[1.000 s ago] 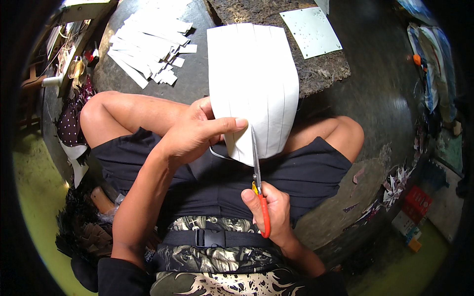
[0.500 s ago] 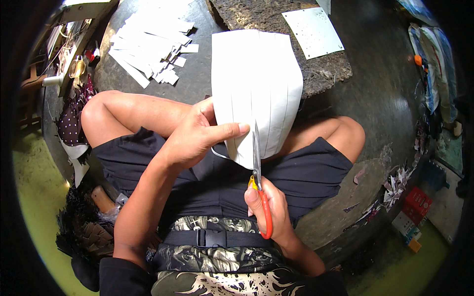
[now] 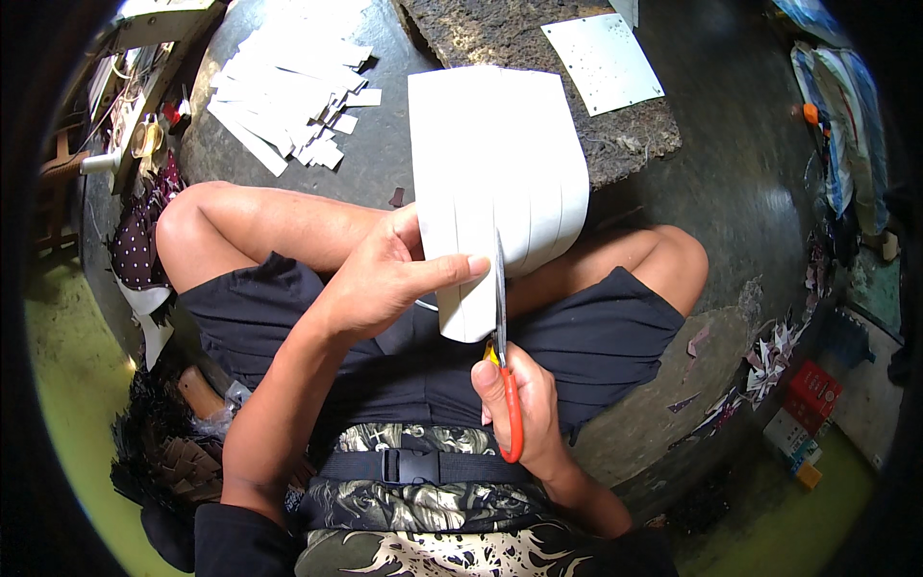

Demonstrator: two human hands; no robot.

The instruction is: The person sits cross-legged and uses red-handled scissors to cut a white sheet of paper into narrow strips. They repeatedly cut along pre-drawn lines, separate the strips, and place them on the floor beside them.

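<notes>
A white sheet [image 3: 500, 144] marked with lengthwise lines hangs over my lap, its near end curled. My left hand [image 3: 409, 264] grips its left side, thumb flat on top and the other fingers hidden underneath. In my right hand [image 3: 527, 399] is a pair of scissors [image 3: 501, 308] with red and yellow handles. The blades point away from me and lie along one of the lines, with the sheet's near part split there: a strip lies left of the blades under my thumb. The blades look nearly closed.
Cut white strips [image 3: 288, 96] lie heaped on the dark floor at the far left. A rough dark slab [image 3: 615, 144] beyond the sheet bears a white plate with small holes [image 3: 604, 63]. Scraps [image 3: 769, 361] and a red box [image 3: 812, 392] lie to the right.
The scissor blades have closed along the line. The sheet's near end has shifted slightly toward me, and its right part now curls away from the strip.
</notes>
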